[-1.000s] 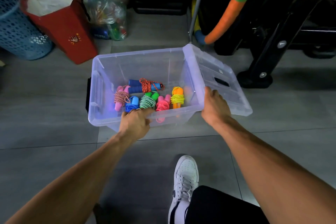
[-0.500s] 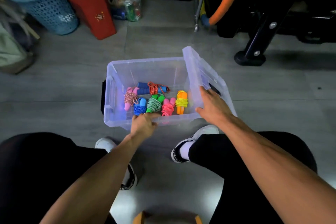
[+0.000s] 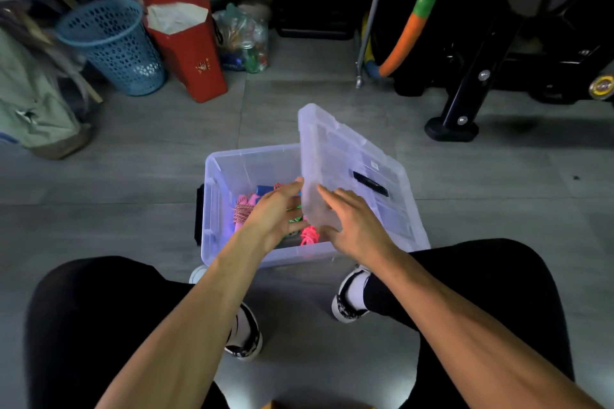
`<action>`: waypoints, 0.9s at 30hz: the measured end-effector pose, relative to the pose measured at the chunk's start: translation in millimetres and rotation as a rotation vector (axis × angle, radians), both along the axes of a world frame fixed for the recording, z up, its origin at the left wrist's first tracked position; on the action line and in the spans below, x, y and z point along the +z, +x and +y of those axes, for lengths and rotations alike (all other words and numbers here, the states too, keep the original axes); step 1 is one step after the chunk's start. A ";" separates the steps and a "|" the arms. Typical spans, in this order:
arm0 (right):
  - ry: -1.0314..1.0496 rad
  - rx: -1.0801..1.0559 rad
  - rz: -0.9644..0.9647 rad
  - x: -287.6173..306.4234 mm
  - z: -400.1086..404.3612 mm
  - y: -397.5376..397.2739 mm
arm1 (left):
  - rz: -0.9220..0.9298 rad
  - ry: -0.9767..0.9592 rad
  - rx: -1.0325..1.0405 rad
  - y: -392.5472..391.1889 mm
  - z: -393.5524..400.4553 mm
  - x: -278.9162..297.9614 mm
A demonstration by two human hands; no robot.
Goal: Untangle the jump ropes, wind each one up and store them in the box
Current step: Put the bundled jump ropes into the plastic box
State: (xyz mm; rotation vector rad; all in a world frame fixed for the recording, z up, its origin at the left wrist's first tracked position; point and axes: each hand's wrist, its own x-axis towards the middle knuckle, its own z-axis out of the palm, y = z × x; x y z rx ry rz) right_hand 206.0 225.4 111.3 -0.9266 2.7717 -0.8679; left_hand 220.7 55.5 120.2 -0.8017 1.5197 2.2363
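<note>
Fingers of your right hand (image 3: pixel 357 226) lie nearly straight on the clear lid (image 3: pixel 352 173), which stands tilted above the box (image 3: pixel 212 209). Your left hand (image 3: pixel 275 214) reaches in loosely spread; whether it touches the lid's edge, you cannot tell. Wound jump ropes (image 3: pixel 244 209) lie inside the box on the floor.
</note>
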 end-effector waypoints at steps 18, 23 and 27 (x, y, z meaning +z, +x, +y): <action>0.684 -0.015 -0.173 -40.4 14.9 -7.8 | -0.143 -0.121 0.446 63.5 -97.9 -36.5; 0.651 0.147 -0.144 -48.4 -9.4 -3.6 | -0.167 -0.347 0.574 80.6 -99.0 -62.8; 0.569 0.181 -0.085 -55.0 -20.6 2.3 | -0.249 -0.733 0.469 84.1 -104.0 -68.9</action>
